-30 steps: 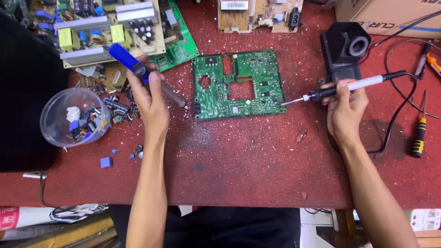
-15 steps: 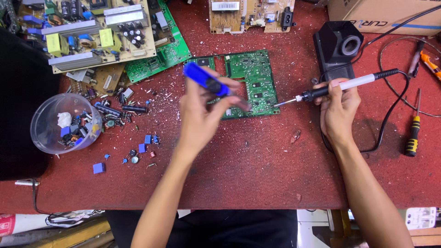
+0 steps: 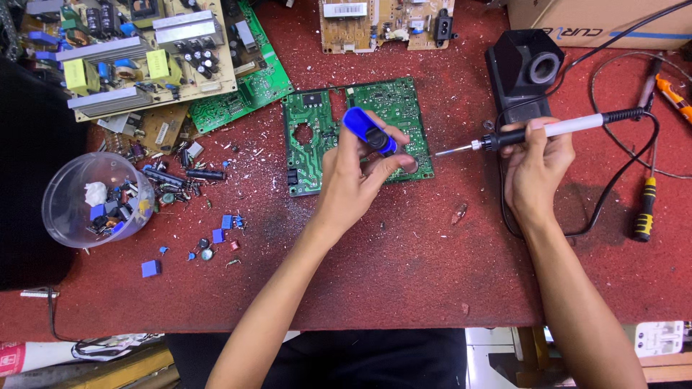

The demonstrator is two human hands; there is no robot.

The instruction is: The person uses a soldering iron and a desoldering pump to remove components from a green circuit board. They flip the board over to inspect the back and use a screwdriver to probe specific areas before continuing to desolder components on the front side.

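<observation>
Left hand (image 3: pixel 353 180) clamps blue pump (image 3: pixel 369 132) over green board (image 3: pixel 339 122) mid-desk. Right hand (image 3: pixel 533 169) grips iron (image 3: pixel 533 133), tip at board's right edge. Best: heat joint fully, nozzle close, board flat.

This is an electronics repair workshop. A worn red worktop (image 3: pixel 404 274) is dusted with solder crumbs and loose capacitors (image 3: pixel 216 238). Bare circuit boards (image 3: pixel 144 50) lie stacked at the far edge, a green board (image 3: pixel 317 137) in the middle. A soldering iron (image 3: pixel 548 131), its black stand (image 3: pixel 522 72), a screwdriver (image 3: pixel 644 209) and a clear plastic cup of salvaged parts (image 3: pixel 97 200) complete it.
</observation>
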